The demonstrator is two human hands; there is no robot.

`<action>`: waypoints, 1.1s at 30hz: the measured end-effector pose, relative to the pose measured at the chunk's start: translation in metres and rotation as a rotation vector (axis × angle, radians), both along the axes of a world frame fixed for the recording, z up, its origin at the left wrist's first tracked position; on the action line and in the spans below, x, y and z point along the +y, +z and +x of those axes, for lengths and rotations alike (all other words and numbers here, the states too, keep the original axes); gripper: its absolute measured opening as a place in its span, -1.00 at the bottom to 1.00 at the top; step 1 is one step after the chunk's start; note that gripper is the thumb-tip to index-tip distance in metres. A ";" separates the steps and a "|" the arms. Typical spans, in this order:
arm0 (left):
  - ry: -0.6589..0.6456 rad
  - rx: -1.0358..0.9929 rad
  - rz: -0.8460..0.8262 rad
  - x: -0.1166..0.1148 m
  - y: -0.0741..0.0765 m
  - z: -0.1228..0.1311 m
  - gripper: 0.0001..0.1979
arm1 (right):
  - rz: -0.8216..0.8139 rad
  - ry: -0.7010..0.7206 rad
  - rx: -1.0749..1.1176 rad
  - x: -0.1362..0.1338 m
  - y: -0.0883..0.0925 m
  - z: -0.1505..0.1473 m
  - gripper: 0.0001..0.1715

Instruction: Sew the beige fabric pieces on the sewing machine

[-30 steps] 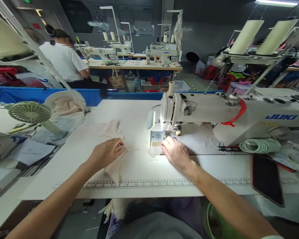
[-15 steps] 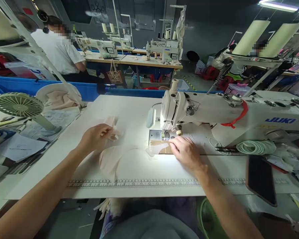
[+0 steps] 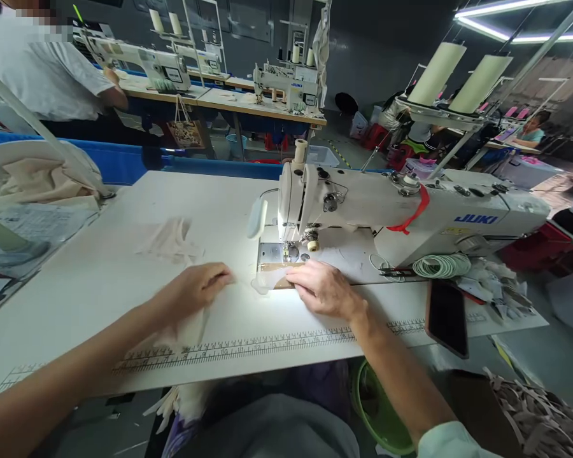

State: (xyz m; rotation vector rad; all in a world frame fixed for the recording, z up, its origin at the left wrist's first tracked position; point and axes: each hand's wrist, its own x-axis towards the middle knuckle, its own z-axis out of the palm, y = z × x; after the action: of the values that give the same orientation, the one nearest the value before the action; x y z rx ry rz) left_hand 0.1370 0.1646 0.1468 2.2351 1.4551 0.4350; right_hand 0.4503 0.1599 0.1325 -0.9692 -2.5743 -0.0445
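Our right hand (image 3: 325,289), fingers together, touches the pale piece (image 3: 270,278) before the machine head (image 3: 291,198); our left hand (image 3: 195,286) curls. We cannot tell either grip; no stitching shows.

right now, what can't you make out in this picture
In the head view:
Left hand: blur hides whether it grips anything.
Pale scrap in front of the sewing machine: the right hand hides where it ends.
Small fan: its head is mostly cut off by the left edge.
Printed sheet: lettering too small to read.
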 end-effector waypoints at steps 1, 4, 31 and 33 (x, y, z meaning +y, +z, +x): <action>0.027 0.027 0.021 0.008 0.000 -0.002 -0.64 | -0.006 0.023 -0.022 -0.001 0.000 -0.002 -0.74; 0.124 0.088 0.069 0.025 0.008 -0.013 -0.66 | -0.005 0.040 -0.108 -0.005 0.000 -0.011 -0.72; -0.045 -0.269 -0.262 0.057 -0.013 0.086 -0.75 | -0.030 -0.138 -0.140 0.003 0.001 -0.004 -0.70; -0.030 -0.261 -0.252 0.057 -0.012 0.087 -0.76 | -0.029 -0.140 -0.142 0.003 0.000 -0.007 -0.70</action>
State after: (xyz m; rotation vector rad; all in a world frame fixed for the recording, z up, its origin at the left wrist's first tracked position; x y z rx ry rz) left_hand 0.2239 0.2213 0.1346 1.9206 1.2632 0.4841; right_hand 0.4438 0.1625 0.1324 -1.1951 -2.6363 -0.1183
